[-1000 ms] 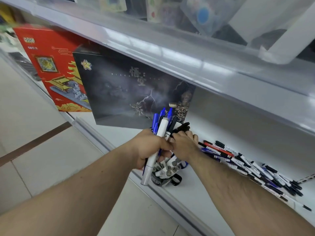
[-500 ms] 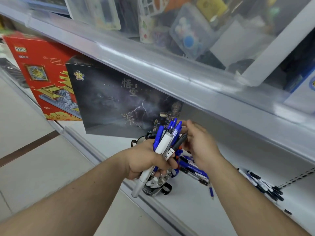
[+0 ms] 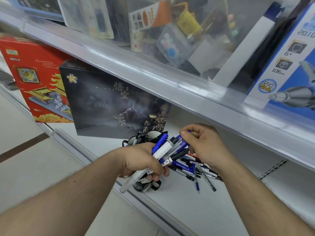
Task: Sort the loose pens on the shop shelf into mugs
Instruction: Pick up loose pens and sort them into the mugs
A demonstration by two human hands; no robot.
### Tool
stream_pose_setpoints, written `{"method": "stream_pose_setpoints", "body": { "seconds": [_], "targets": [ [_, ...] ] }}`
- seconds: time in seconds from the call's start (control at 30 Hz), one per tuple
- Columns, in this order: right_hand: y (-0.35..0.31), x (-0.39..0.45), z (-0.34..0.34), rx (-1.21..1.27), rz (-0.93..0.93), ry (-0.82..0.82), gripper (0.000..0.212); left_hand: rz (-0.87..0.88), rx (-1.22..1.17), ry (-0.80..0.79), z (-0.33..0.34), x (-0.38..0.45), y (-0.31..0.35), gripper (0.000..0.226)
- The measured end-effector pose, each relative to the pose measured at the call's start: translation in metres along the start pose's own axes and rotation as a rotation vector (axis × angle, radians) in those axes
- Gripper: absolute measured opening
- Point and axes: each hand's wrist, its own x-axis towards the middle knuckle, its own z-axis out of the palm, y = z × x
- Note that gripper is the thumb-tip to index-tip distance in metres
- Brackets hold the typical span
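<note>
My left hand (image 3: 144, 160) is closed around a bundle of pens (image 3: 167, 149), tips pointing up and to the right. The bundle holds a thick white marker (image 3: 136, 178) whose lower end sticks out below my fist, several blue-capped pens, and one or two black ones. My right hand (image 3: 204, 143) is curled, thumb and forefinger pinching the top of a blue pen (image 3: 180, 138) that lies among the upper ends of the bundle; I cannot tell whether that pen is still inside the left grip.

Loose pens (image 3: 192, 166) lie in a heap on the white shelf (image 3: 196, 206), just under and beside my right wrist: blue, black and one red barrel. Two of them stick out from the heap toward the shelf's front edge.

Mugs: a black mug (image 3: 144, 138) stands behind my left hand with dark items showing at its rim. A second mug (image 3: 141, 186), black and white with a black handle, stands at the shelf's front edge directly under my left fist, mostly hidden by it.

Behind the mugs a dark box (image 3: 102, 103) stands upright, with a red box (image 3: 34, 74) to its left. The upper shelf (image 3: 153, 74) carries clear plastic bins and a blue box (image 3: 289, 57) at right.
</note>
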Motion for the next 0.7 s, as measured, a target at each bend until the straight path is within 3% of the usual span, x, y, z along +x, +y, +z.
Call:
{"method": "stream_pose_setpoints", "body": {
  "seconds": [0.07,0.2,0.3,0.43,0.5,0.7],
  "targets": [
    [0.002,0.000,-0.009,0.010,0.079,0.088,0.015,0.004,-0.002,0.006,-0.002,0.000,-0.001,0.017],
    [0.015,0.003,-0.024,0.164,0.218,0.264,0.039,0.001,-0.031,0.039,-0.007,-0.004,-0.001,0.014],
    [0.025,0.005,-0.025,0.465,0.236,0.388,0.020,-0.017,-0.063,0.107,-0.013,-0.009,-0.003,0.023],
    [0.044,0.006,-0.011,0.565,0.212,0.494,0.015,-0.038,-0.139,0.208,-0.025,-0.015,-0.012,0.031],
    [0.051,0.006,0.003,0.606,0.236,0.509,0.011,-0.033,-0.166,0.292,-0.035,-0.020,-0.018,0.042],
    [0.062,0.014,0.059,0.309,0.154,0.297,0.019,-0.020,-0.364,0.679,-0.068,-0.037,-0.035,0.017]
  ]
}}
